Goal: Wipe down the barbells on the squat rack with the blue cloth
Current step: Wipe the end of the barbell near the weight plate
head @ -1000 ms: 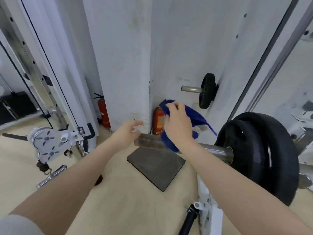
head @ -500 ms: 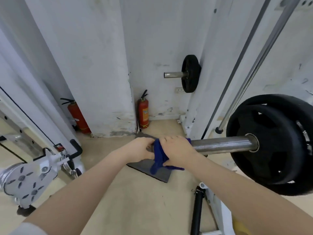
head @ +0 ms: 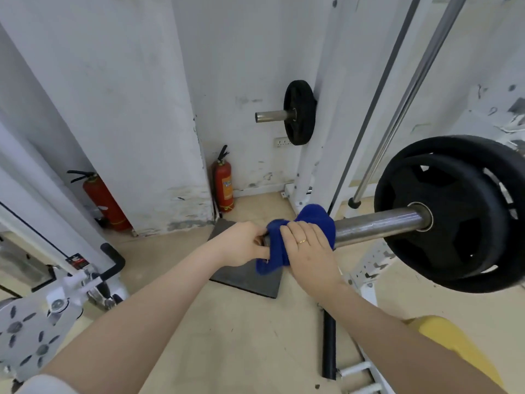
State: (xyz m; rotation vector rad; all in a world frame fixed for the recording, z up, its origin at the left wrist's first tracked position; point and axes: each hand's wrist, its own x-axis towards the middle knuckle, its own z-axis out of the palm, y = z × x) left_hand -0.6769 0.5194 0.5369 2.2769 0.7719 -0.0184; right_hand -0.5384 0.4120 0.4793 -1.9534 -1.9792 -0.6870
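A steel barbell sleeve (head: 377, 226) sticks out to the left from two black weight plates (head: 466, 214) at the right. The blue cloth (head: 312, 223) is wrapped around the sleeve's free end. My right hand (head: 308, 251) presses on top of the cloth and grips it around the bar. My left hand (head: 241, 244) closes on the very tip of the sleeve and the cloth's left edge. The bar's end is hidden under both hands.
A smaller black plate (head: 299, 112) hangs on a peg of the white rack upright (head: 318, 155). Two red fire extinguishers (head: 224, 183) (head: 103, 203) stand by the wall. A dark floor mat (head: 250, 280) lies below my hands. A white cable machine (head: 42, 317) is at lower left.
My left hand has come in from open and apart to gripping the bar tip. The cloth went from loosely draped to wrapped on the sleeve, and has bunched further toward the plates.
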